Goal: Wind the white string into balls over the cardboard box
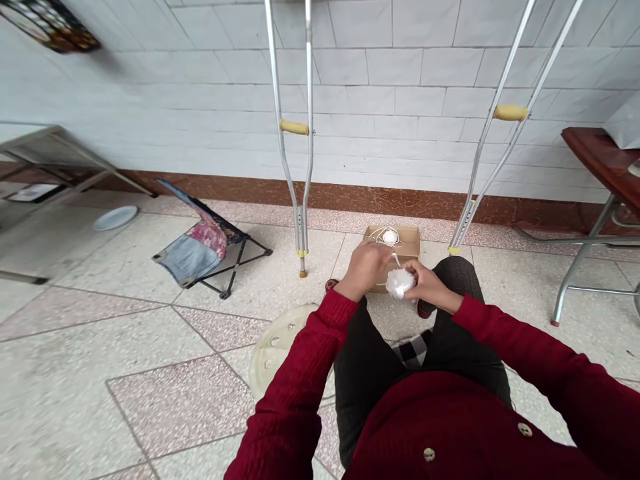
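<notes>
Fluffy white wad [400, 283] sits pinched in the right hand [429, 288], its fingers [413, 270] closed around the crinkly mass, just beyond the person's dark trousers and above a shallow cardboard box [400, 241] on the speckled tile floor [150, 333]. Thin white cord [396, 259] runs toward the wad from a small coil [389, 236] lying in the box. The left hand [365, 270] hangs over the box, fingers [379, 249] curled down beside the cord; whether they grip it, I cannot tell. Aluminium crutches [309, 167] stand to either side.
</notes>
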Available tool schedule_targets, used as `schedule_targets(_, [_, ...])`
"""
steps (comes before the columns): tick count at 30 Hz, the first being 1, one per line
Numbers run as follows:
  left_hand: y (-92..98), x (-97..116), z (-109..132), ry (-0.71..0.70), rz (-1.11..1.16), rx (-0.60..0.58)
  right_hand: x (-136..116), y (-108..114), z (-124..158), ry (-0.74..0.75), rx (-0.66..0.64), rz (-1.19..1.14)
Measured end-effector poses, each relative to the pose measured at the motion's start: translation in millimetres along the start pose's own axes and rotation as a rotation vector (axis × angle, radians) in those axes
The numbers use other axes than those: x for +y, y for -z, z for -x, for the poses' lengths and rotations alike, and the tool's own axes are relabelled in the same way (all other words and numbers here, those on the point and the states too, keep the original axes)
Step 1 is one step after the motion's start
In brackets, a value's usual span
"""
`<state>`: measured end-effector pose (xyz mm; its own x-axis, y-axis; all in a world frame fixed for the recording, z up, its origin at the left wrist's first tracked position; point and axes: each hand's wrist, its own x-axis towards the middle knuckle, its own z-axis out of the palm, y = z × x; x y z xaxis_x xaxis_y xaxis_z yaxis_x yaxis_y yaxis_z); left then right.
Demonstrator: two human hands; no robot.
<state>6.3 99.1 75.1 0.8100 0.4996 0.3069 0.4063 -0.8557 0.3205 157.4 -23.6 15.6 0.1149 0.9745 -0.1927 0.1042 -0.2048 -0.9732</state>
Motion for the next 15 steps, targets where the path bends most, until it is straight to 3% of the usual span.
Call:
schedule_targets(4, [-5.5, 30, 14, -0.05, -0.079, 0.016, 14, 5, -38, -0.004, 0.309, 0.041])
schedule_targets(8, [-33.1, 45, 44, 0.038, 0.059, 0.001, 8, 9, -57, -0.052, 0.415, -0.258])
schedule_targets(10, [-49.8, 42, 58, 0.146, 0.183, -0.037, 0, 9, -55, -0.027, 0.364, -0.384])
schedule_targets(15, [-79.7, 13, 71, 0.378, 0.455, -0.071, -21, 6, -25, -0.005, 0.052, -0.456])
